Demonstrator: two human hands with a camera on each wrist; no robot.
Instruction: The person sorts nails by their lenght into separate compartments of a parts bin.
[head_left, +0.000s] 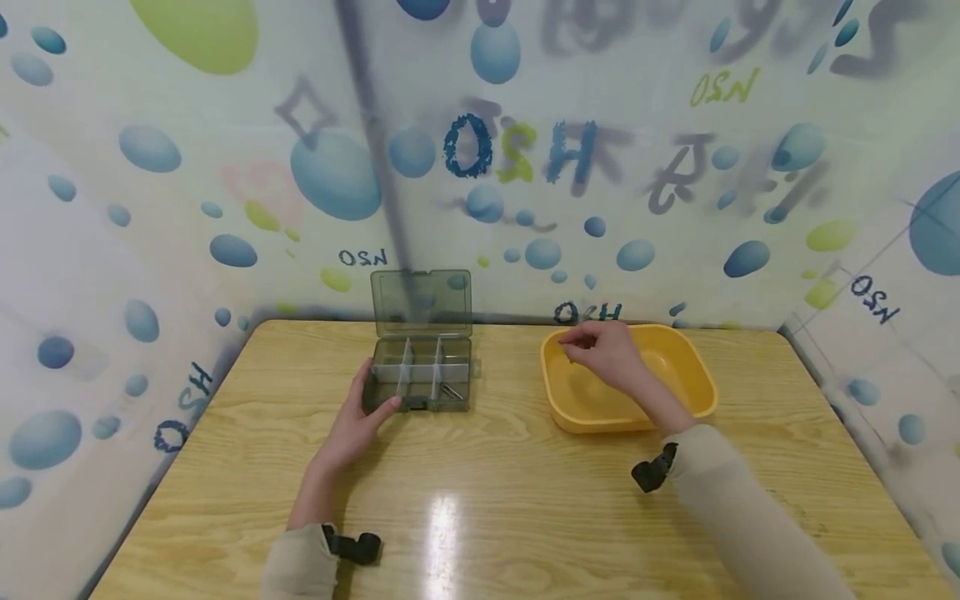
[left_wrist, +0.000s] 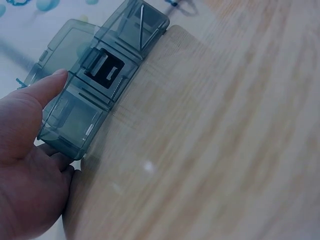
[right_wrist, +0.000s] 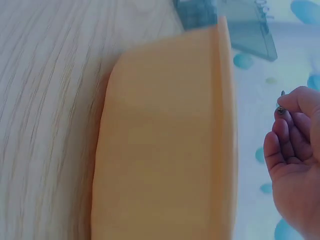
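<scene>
A translucent grey-green compartment box (head_left: 386, 387) stands on the table with its lid (head_left: 422, 302) raised at the back. My left hand (head_left: 365, 422) holds its front left corner, with the thumb (left_wrist: 47, 87) against the front wall and the other fingers around the left end. Slim metal pieces (head_left: 452, 391) lie in the front right compartment; one (left_wrist: 141, 27) leans there in the left wrist view. My right hand (head_left: 606, 354) is above the left part of a yellow basin (head_left: 557, 400). Between its thumb and forefinger it pinches a small screw (right_wrist: 281, 109), whose cross-slotted head shows in the right wrist view.
The wooden table (head_left: 495, 500) runs up to a patterned wall covering (head_left: 480, 242) just behind the box and basin. A stretch of tabletop lies between box and basin. Each wrist wears a black camera strap, the left one (head_left: 352, 546) near the front.
</scene>
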